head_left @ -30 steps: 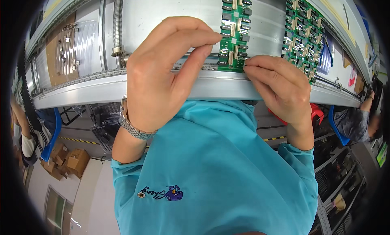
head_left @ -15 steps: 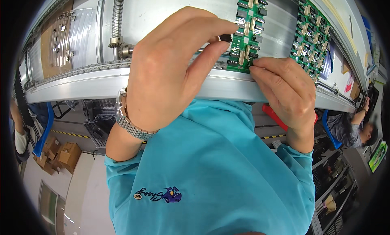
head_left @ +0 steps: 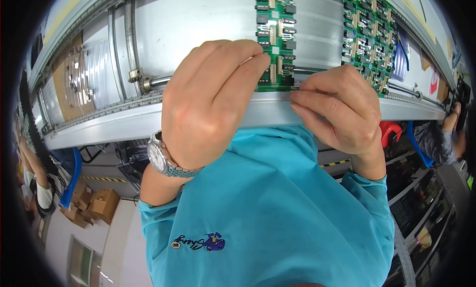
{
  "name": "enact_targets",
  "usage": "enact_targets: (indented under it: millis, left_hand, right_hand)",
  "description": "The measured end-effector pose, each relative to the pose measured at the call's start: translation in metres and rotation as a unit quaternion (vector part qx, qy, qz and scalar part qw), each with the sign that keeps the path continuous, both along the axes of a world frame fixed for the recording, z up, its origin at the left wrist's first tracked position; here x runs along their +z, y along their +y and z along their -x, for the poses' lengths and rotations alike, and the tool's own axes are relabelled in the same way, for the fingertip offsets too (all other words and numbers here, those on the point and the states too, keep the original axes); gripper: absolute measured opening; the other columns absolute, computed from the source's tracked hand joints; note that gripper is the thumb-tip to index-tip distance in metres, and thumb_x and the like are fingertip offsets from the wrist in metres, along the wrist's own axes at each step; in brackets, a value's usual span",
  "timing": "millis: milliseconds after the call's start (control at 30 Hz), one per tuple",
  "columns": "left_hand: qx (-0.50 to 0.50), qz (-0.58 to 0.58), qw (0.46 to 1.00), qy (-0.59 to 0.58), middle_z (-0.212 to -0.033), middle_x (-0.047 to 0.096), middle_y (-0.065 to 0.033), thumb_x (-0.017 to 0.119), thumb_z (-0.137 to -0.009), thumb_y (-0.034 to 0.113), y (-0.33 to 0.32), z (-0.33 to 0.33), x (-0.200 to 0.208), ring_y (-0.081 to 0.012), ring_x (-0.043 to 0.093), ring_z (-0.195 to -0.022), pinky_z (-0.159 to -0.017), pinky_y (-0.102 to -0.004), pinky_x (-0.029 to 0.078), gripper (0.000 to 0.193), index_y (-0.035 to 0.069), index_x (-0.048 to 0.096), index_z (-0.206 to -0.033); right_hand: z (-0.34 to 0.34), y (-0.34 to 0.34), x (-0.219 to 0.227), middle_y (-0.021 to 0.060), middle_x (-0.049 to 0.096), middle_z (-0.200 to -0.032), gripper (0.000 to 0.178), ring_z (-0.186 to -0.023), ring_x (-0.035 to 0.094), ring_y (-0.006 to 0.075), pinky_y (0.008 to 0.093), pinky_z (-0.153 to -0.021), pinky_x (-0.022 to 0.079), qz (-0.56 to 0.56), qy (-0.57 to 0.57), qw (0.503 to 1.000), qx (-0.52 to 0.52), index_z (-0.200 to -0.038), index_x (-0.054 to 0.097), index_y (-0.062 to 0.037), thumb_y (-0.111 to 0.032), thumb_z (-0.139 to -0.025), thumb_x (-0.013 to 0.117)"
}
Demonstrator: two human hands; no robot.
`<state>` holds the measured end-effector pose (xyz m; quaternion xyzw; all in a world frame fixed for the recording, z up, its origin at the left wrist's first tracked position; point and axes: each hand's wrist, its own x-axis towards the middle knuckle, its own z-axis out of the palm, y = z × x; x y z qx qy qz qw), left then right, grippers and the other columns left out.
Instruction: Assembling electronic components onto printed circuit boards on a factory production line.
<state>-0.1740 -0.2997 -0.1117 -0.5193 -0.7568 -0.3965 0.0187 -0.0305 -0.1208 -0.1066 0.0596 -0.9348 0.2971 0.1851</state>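
Note:
A narrow green circuit board [head_left: 275, 39] lies across the conveyor, set with black parts, grey blocks and pale connectors. At its left edge, near the lower end, my left hand [head_left: 210, 93] has thumb and fingers pressed together. Whatever that pinch holds, if anything, is hidden behind the fingers. My right hand [head_left: 342, 108] is by the board's lower right corner, fingertips closed together just over the metal rail [head_left: 208, 116]. Too little shows between them to name. Close to those fingertips a small black part [head_left: 287, 81] sits on the board's corner.
A wider panel of green boards [head_left: 369, 39] lies on the conveyor to the right. At the left are clear plastic tubes [head_left: 94, 71] on brown card and a metal spring shaft [head_left: 131, 39]. Cardboard boxes [head_left: 101, 205] stand on the floor; other people work at both sides.
My left hand came down to the board; the black part that showed in its pinch is now out of sight there. My right fingertips drew back slightly to the rail. The view shifted.

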Motion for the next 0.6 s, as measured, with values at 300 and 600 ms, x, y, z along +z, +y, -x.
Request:
enact_targets:
  millis: [300,600]
  left_hand:
    - [-0.040,0.042,0.996,0.068,-0.106,0.073,-0.0108,0.073,-0.077,0.002,0.004,-0.003,-0.004,-0.0233,0.066,-0.087,-0.078,-0.0317,0.055,0.019,-0.003,0.073,-0.096]
    - [-0.013,0.071,0.994,0.085,-0.104,0.074,-0.0099,0.074,-0.076,-0.001,0.008,-0.007,0.000,-0.0215,0.066,-0.086,-0.077,-0.0315,0.054,0.017,-0.002,0.075,-0.092]
  right_hand:
    - [-0.012,0.002,-0.013,0.0067,0.071,-0.092,0.015,-0.075,0.061,0.0194,0.0307,-0.067,0.051,0.050,0.036,0.998,-0.012,-0.087,0.078,-0.0032,-0.002,-0.073,0.082]
    - [-0.013,0.002,-0.017,0.0077,0.072,-0.091,0.013,-0.072,0.061,0.0198,0.0306,-0.066,0.051,0.060,0.070,0.996,-0.019,-0.086,0.076,-0.0026,-0.003,-0.074,0.082]
